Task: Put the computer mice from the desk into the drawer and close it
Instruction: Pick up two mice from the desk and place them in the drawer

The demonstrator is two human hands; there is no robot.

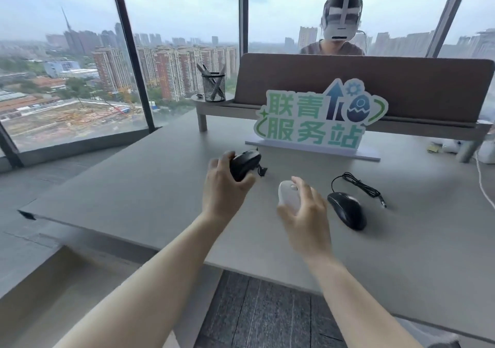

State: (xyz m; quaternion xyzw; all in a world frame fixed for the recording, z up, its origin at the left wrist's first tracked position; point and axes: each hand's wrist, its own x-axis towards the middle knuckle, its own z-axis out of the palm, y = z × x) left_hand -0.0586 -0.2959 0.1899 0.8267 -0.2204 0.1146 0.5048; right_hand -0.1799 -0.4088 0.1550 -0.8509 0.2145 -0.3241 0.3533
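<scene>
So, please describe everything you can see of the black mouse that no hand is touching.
The black wired mouse is glossy dark plastic with an oval body. It lies flat on the grey desk, just right of the right hand. Its thin black cable loops behind it and ends in a plug. Nothing but the desk touches it.

Left hand (pixel 223 187) covers the near side of the black mouse (pixel 245 164), so its cable barely shows. Right hand (pixel 305 214) hides the white mouse's (pixel 288 196) right flank. The surface (pixel 134 187) runs off the right edge; items at its far right corner (pixel 444 147) are too blurred to name.
</scene>
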